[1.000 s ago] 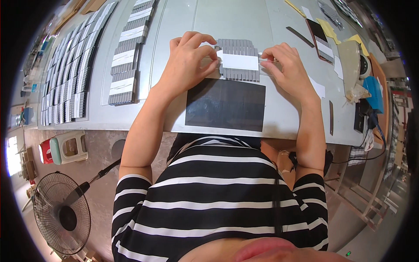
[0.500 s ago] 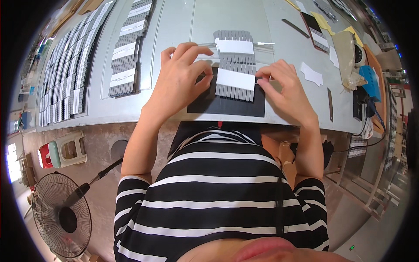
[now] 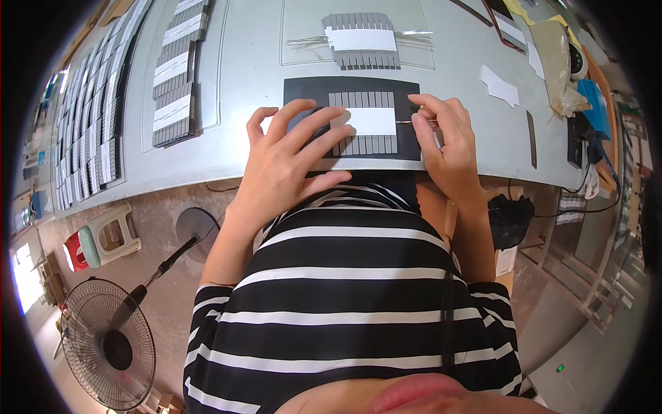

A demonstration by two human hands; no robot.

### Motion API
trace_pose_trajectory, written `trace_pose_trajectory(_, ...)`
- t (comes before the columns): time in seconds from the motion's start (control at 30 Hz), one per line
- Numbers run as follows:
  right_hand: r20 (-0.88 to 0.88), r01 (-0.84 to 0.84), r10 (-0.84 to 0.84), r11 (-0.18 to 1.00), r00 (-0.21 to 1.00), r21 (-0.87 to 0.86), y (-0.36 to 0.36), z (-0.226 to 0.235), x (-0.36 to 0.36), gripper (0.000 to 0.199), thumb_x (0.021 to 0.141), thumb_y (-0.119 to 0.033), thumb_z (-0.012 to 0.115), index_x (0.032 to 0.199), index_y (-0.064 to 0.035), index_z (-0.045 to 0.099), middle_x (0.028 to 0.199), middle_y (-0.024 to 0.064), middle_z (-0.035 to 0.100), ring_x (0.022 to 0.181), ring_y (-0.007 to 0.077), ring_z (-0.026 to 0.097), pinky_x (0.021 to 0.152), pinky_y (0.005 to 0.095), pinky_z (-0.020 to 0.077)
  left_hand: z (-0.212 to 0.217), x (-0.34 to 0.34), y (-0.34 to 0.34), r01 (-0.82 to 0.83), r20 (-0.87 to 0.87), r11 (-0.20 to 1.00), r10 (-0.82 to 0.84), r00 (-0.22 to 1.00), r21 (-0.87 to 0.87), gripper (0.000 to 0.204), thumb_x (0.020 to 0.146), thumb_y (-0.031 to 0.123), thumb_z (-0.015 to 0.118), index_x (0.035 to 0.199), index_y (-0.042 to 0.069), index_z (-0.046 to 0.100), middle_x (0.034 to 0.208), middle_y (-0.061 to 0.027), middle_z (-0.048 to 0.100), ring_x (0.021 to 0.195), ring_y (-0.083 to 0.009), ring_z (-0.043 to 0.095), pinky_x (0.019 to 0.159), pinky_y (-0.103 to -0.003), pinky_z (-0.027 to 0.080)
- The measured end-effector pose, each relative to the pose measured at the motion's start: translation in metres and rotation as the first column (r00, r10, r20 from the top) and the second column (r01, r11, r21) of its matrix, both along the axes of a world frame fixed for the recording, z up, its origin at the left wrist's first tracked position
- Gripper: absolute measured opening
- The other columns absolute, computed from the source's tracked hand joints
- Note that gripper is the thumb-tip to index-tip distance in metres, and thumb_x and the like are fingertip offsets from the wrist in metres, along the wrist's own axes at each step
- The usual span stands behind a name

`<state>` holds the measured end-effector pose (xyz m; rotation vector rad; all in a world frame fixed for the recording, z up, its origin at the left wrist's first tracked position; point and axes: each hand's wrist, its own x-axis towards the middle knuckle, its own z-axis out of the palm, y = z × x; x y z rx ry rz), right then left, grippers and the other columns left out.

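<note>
In front of me a block of narrow grey strips (image 3: 363, 143) with a white band (image 3: 372, 121) across its middle lies flat on a black mat (image 3: 303, 88). My left hand (image 3: 293, 141) is open, its fingers spread, with fingertips over the left end of the band; whether they press on it I cannot tell. At the block's right side my right hand (image 3: 447, 138) pinches a thin, shiny wire-like strand (image 3: 404, 122) that sticks out level with the band. Beyond the mat lies a second banded grey block (image 3: 362, 41), with thin strands fanning out on both sides.
Rows of banded grey blocks (image 3: 172, 114) run along the table's left, with a larger array (image 3: 96, 124) farther left. To the right are a white paper piece (image 3: 500, 86), a dark flat metal strip (image 3: 532, 138), a phone (image 3: 507, 27) and a blue box (image 3: 594, 107). A fan (image 3: 110, 345) stands on the floor.
The near block has come away from the far one, leaving a gap. My left hand has moved from beside the block onto its band, fingers spreading. My right hand stays at its right side.
</note>
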<state>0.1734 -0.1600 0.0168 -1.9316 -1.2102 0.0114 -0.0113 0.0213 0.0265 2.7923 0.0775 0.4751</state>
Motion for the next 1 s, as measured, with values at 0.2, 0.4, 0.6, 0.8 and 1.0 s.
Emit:
trace_pose_trajectory(0.2, 0.291, -0.125, 0.132, 0.991, 0.947, -0.043, 0.024, 0.006, -0.012, 0.027, 0.081, 0.000, 0.065, 0.108, -0.0065, 0.065, 0.076, 0.0055, 0.059, 0.077, 0.0228, 0.055, 0.070, 0.0362, 0.0402, -0.002, 0.003, -0.001, 0.019, 0.015, 1.000, -0.019, 1.000, 0.016, 0.047, 0.080, 0.043, 0.074, 0.119, 0.018, 0.066, 0.127, 0.0029, 0.062, 0.120, -0.0253, 0.052, 0.102, -0.049, 0.029)
trace_pose_trajectory(0.4, 0.133, -0.257, 0.259, 0.966, 0.957, -0.034, 0.032, 0.008, -0.017, 0.036, 0.080, -0.004, 0.073, 0.115, -0.0026, 0.061, 0.080, 0.0048, 0.062, 0.079, 0.0214, 0.057, 0.070, 0.0322, 0.0412, -0.003, 0.004, -0.001, 0.032, 0.026, 0.999, -0.032, 0.999, 0.012, 0.045, 0.081, 0.042, 0.075, 0.118, 0.017, 0.066, 0.127, 0.0026, 0.062, 0.119, -0.0250, 0.052, 0.101, -0.048, 0.030)
trace_pose_trajectory(0.6, -0.119, -0.152, 0.156, 0.987, 0.981, 0.042, -0.012, 0.001, -0.003, 0.045, 0.083, -0.026, 0.079, 0.119, -0.0060, 0.061, 0.095, 0.0066, 0.063, 0.082, 0.0248, 0.057, 0.075, 0.0356, 0.0456, -0.006, 0.002, -0.001, 0.009, -0.018, 1.000, -0.009, 1.000, -0.018, 0.048, 0.079, 0.045, 0.076, 0.118, 0.018, 0.069, 0.132, 0.0058, 0.061, 0.124, -0.0249, 0.049, 0.105, -0.046, 0.028)
trace_pose_trajectory(0.8, 0.271, -0.108, 0.179, 0.960, 0.946, -0.257, -0.019, 0.001, -0.015, 0.048, 0.084, -0.042, 0.073, 0.122, -0.0117, 0.066, 0.106, 0.0060, 0.059, 0.099, 0.0274, 0.054, 0.086, 0.0403, 0.0419, -0.004, 0.002, -0.001, 0.004, -0.028, 1.000, -0.004, 1.000, -0.016, 0.049, 0.078, 0.045, 0.076, 0.119, 0.019, 0.069, 0.132, 0.0059, 0.061, 0.125, -0.0250, 0.048, 0.105, -0.045, 0.028)
trace_pose_trajectory(1.0, 0.383, -0.094, 0.196, 0.958, 0.903, -0.271, -0.009, -0.003, -0.024, 0.055, 0.081, -0.047, 0.073, 0.126, -0.0163, 0.064, 0.111, 0.0031, 0.055, 0.102, 0.0255, 0.052, 0.086, 0.0407, 0.0397, -0.005, 0.002, -0.001, 0.008, -0.032, 1.000, -0.008, 0.999, -0.018, 0.049, 0.079, 0.044, 0.076, 0.120, 0.019, 0.069, 0.133, 0.0061, 0.061, 0.125, -0.0245, 0.048, 0.106, -0.045, 0.028)
